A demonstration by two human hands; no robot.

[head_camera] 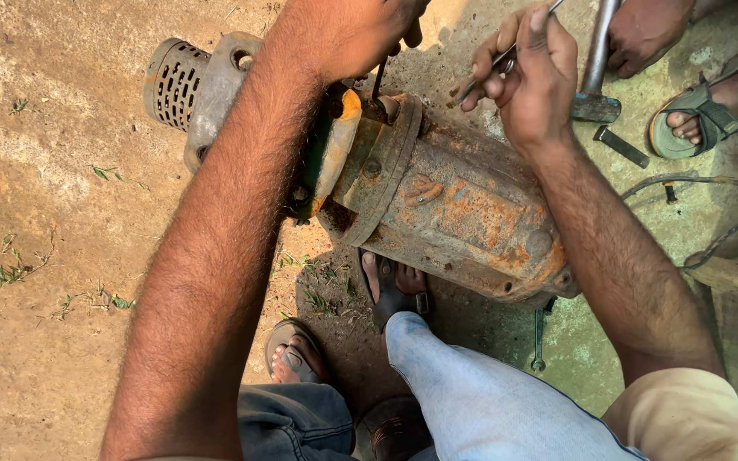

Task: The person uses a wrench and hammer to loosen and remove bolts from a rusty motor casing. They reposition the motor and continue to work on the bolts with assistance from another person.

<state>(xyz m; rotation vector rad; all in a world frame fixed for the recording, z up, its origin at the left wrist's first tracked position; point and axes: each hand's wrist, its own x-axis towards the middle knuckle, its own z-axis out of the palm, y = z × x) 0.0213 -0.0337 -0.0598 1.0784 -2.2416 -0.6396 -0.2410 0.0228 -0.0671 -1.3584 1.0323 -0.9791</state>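
Observation:
A rusty pump motor (446, 205) lies on its side on the ground, with a perforated strainer end (177, 81) at the left. At the top of the motor's flange, my left hand (352, 30) grips a dark thin tool (378, 78) that points down at the flange. My right hand (527, 72) is just to the right of it, above the motor body, pinching a thin metal rod (482, 74) between its fingers.
Another person's hand (642, 30) holds a hammer (598, 64) at the top right, beside a sandalled foot (711, 107). A metal bar (621, 146) and a wire loop (702, 183) lie on the concrete. A wrench (539, 337) lies below the motor. My feet and legs (403, 358) are below.

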